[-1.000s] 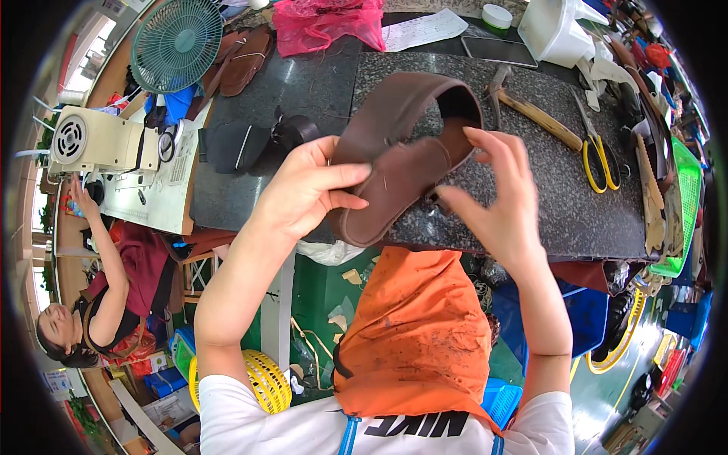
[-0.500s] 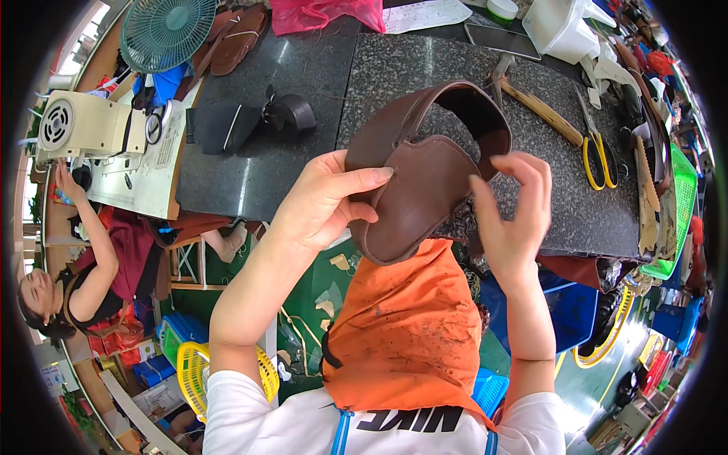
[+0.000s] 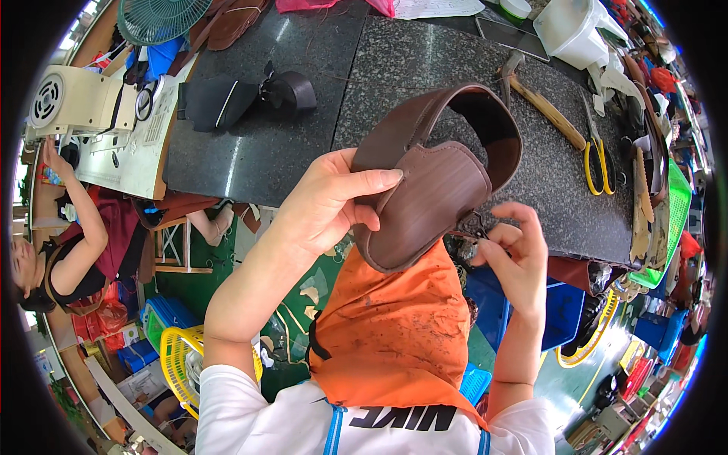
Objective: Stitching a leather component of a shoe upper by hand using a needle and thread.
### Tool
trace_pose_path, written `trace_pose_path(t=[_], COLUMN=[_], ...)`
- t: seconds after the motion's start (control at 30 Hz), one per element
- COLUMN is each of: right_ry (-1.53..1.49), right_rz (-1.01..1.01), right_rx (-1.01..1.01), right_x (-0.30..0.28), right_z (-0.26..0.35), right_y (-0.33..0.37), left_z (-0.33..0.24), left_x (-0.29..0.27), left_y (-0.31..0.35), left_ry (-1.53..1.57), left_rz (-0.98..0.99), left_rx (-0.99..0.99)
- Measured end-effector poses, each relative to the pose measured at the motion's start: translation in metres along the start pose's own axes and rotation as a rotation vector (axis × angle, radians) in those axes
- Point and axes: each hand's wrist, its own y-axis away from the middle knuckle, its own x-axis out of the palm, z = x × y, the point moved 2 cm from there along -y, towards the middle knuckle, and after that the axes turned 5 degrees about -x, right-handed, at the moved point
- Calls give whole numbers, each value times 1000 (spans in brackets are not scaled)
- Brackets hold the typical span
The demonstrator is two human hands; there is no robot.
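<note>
Left fingers (image 3: 379, 180) clamp the brown leather piece (image 3: 436, 197), its loop (image 3: 497, 136) arching beyond them; right fingers (image 3: 523, 217) curl at a small dark fitting (image 3: 474, 225), grip unclear, hammer (image 3: 550, 110) lying farther out!

This is a workshop: a wooden-handled hammer (image 3: 547, 111) and yellow-handled metal scissors (image 3: 599, 165) lie upon the speckled dark-grey stone worktop (image 3: 409, 64).

A person's left hand (image 3: 327, 199) grips a brown leather piece (image 3: 436, 201) at nine o'clock; at its four o'clock edge, the right hand (image 3: 514, 252) pinches a small dark fitting (image 3: 472, 224). Beyond, a wooden-handled hammer (image 3: 547, 111) lies toward two o'clock, yellow-handled scissors (image 3: 591, 164) toward three.
</note>
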Motion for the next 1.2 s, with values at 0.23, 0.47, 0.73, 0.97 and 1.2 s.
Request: trace_pose_path(t=[0.23,0.47,0.73,0.97,1.2], right_ry=[-530,-237,14,-65,-81], right_rz=[348,532,342,35,15], right_rx=[-102,-319,-666,-209,-161], right_x=[-16,-21,-7,10,17], right_z=[15,19,44,41,45], right_y=[3,-5,-17,-13,-22], left_z=[4,3,6,8,11], left_x=[6,6,10,11,10], left_y=[0,3,3,5,5], left_ry=[-21,-39,-78,-31,-27], left_rz=[29,71,67,119,118], left_rx=[-46,-64,-100,-103,-99])
